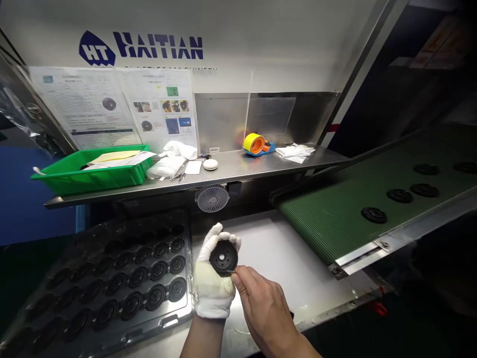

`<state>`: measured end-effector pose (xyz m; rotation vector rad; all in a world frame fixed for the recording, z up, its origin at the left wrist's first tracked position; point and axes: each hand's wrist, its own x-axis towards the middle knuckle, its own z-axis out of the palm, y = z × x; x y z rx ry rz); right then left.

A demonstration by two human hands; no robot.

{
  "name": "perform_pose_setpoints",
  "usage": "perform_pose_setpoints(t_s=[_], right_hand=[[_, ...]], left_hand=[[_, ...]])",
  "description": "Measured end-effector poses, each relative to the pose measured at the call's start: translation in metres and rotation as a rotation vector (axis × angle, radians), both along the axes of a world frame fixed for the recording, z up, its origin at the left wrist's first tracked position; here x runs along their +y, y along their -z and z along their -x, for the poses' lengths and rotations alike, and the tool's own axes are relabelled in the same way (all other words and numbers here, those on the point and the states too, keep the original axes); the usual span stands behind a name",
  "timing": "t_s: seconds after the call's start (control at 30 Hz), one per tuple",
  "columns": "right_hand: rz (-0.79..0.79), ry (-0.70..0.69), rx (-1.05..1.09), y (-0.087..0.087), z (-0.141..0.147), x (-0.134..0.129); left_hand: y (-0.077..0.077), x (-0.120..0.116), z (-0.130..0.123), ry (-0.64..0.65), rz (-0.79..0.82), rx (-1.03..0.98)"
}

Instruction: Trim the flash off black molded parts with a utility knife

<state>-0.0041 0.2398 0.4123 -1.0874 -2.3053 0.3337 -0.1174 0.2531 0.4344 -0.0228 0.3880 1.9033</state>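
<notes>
My left hand, in a white glove, is shut on a round black moulded plastic disc with a central hole. My right hand is bare and pinches a small thin metal tool between finger and thumb. The tool's tip rests at the disc's lower right edge. Most of the tool is hidden by my fingers. Both hands are over a white work surface.
A dark tray holding rows of similar black discs lies to the left. To the right, a green conveyor belt carries several discs. Above stands a steel shelf with a green bin, a tape dispenser and white cloths.
</notes>
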Motion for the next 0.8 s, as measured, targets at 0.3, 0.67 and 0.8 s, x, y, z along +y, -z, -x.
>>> perform_pose_setpoints(t_s=[0.3,0.67,0.8], right_hand=[[0.116,0.031,0.023,0.005,-0.020,0.007],[0.114,-0.118,0.035,0.025,-0.081,0.021],[0.113,-0.195,0.050,0.026,-0.111,0.030]], left_hand=[[0.016,0.006,-0.012,0.021,0.055,0.008],[0.027,0.000,-0.076,0.006,0.075,0.132],[0.026,-0.004,-0.106,-0.172,0.112,0.108]])
